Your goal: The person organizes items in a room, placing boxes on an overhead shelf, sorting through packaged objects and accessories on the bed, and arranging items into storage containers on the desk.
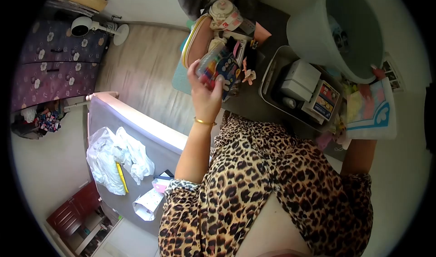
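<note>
My left hand, with a gold bangle at the wrist, is closed around a clear plastic case with colourful pieces inside and a dark printed front. That case is held just over a cluttered pile, beside a pink pouch with a yellow-and-white zip edge. On the right, a white, blue-edged printed packet is in my right hand. Only fingertips show past the packet's top edge, close to the rim of a large grey bin; whether they touch it I cannot tell.
A grey tub holds a white box and a printed box. Behind the pile sits a white round-lidded container. White plastic bags and a paper roll lie on a grey surface at left. A white fan stands farther back.
</note>
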The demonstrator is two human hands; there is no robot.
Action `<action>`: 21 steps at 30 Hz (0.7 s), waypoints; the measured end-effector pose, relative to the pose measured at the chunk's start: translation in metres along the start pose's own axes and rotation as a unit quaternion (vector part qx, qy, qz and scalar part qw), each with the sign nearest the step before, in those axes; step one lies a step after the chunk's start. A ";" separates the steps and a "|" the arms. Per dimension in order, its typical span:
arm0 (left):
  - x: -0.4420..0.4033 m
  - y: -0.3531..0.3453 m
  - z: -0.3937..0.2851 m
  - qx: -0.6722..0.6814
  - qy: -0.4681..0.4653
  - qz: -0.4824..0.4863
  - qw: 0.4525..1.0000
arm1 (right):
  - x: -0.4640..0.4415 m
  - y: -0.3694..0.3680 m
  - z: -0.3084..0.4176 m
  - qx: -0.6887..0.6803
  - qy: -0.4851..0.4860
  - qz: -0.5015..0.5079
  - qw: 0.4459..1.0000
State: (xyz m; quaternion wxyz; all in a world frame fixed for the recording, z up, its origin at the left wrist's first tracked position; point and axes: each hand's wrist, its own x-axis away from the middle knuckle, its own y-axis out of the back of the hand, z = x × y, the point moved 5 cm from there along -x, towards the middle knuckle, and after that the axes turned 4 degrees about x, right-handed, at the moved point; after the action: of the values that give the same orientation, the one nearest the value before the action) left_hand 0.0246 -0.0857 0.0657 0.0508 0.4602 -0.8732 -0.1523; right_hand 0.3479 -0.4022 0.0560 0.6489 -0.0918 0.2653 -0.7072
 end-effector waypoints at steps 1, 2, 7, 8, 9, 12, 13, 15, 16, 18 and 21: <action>-0.003 -0.005 0.002 -0.024 -0.025 0.006 0.999 | -0.002 -0.016 0.002 -0.007 0.016 -0.034 0.999; -0.001 -0.006 -0.001 -0.028 -0.018 0.019 0.999 | -0.003 -0.029 0.004 -0.013 0.031 -0.068 0.997; 0.022 -0.012 -0.045 -0.009 -0.046 0.081 0.996 | 0.024 -0.003 0.001 -0.001 0.015 0.038 0.999; 0.026 -0.018 -0.056 -0.028 -0.037 0.106 0.993 | 0.032 0.000 0.002 0.004 0.017 0.060 0.998; 0.026 -0.028 -0.059 -0.039 -0.046 0.123 0.991 | 0.040 0.006 0.003 0.001 0.023 0.055 0.998; 0.020 -0.059 -0.063 -0.096 -0.083 0.154 0.980 | 0.050 -0.004 0.010 -0.008 0.038 -0.015 0.999; 0.015 -0.074 -0.062 -0.133 -0.102 0.157 0.973 | 0.053 -0.007 0.011 -0.009 0.041 -0.036 0.998; 0.008 -0.108 -0.055 -0.206 -0.141 0.162 0.955 | 0.060 -0.014 0.015 -0.010 0.047 -0.071 0.996; 0.008 -0.122 -0.049 -0.201 -0.165 0.143 0.955 | 0.063 -0.018 0.015 -0.008 0.048 -0.088 0.995; 0.013 -0.144 -0.030 -0.212 -0.235 0.125 0.940 | 0.069 -0.024 0.018 -0.004 0.045 -0.122 0.992; 0.017 -0.157 0.003 -0.191 -0.255 0.100 0.943 | 0.073 -0.036 0.022 0.001 0.040 -0.179 0.983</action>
State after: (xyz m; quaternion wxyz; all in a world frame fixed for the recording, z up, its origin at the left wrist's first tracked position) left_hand 0.1384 -0.1820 0.0127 -0.0722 0.2977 -0.8531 -0.4224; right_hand 0.3170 -0.4781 0.0766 0.5010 -0.1091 0.2697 -0.8151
